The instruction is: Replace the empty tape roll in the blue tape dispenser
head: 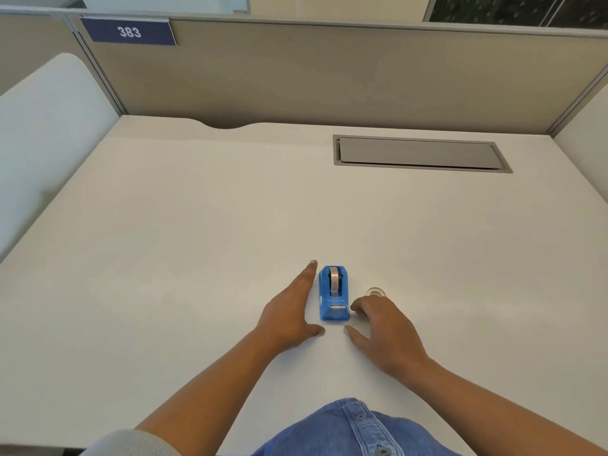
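**Two bare hands flank a blue tape dispenser on an office desk**

A small blue plastic tape dispenser [334, 293] stands upright on the white desk surface [197, 241], near the person's edge and slightly right of centre, its cutter end toward the camera. A roll of pale, translucent tape [335, 278] sits in its cradle, with a strip running down to the cutter.

The left hand [289, 311] lies open and flat just beside the dispenser's left flank, fingers stretched forward along it and thumb spread toward the dispenser's near end; whether it touches the blue body cannot be told. The right hand [381, 327] rests on the surface at the dispenser's right, fingers loosely curled and gripping nothing, its forefinger tip at the lower right corner of the dispenser and its thumb pointing left in front of it.

Just beyond the right hand's knuckles, a clear, ring-shaped plastic tape core [375, 291] lies flat on the surface, apart from the dispenser and partly hidden by the fingers.

Farther back, a grey rectangular cable hatch [421, 153] is set flush into the surface. Behind it rises a beige partition wall [312, 70] bearing a dark blue number plate reading 383 [129, 31]. A blue denim shirt [348, 429] fills the bottom edge.
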The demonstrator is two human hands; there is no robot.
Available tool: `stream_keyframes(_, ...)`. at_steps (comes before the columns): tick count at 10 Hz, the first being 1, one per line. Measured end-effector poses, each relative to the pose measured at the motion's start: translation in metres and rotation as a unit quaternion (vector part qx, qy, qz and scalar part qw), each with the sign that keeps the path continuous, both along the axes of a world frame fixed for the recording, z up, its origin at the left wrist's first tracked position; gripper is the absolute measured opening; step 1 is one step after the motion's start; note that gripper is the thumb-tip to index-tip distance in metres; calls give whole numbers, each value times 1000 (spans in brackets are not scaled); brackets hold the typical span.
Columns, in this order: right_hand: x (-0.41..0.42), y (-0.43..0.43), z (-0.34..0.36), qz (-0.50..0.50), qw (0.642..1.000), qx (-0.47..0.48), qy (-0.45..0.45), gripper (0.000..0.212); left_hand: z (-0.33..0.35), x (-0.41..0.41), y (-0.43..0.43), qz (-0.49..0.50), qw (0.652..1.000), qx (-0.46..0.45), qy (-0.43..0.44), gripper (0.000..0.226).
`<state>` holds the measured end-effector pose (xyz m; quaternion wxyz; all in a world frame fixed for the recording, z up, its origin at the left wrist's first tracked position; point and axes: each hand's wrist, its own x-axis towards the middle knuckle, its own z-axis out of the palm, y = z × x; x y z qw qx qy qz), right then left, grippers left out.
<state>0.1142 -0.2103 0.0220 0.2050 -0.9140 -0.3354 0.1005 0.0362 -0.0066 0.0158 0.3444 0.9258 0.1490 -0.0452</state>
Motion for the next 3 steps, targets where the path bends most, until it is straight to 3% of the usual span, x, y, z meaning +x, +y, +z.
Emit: stream_keyframes(3,0,-13,-11,-3,996,16,-88,31,-17,-24,-10,15,994,96,-46,84)
